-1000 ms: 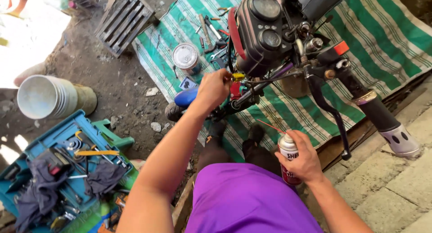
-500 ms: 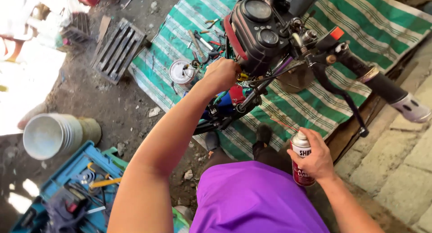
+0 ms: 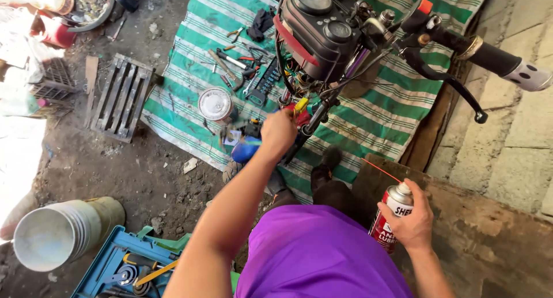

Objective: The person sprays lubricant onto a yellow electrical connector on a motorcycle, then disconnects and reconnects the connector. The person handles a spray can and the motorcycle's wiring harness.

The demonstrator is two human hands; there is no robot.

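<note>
Left of the motorcycle's instrument cluster (image 3: 322,27), a white bucket (image 3: 52,240) and a blue toolbox (image 3: 124,266) sat on the dirt. The left hand (image 3: 279,131) reached into the wiring (image 3: 302,105) under the cluster, fingers closed, on what I could not tell. Right of it, the right hand (image 3: 412,220) gripped a red spray can (image 3: 389,217) with its straw. The step looked like lubricating; next, aim the straw past the brake lever (image 3: 446,82).
</note>
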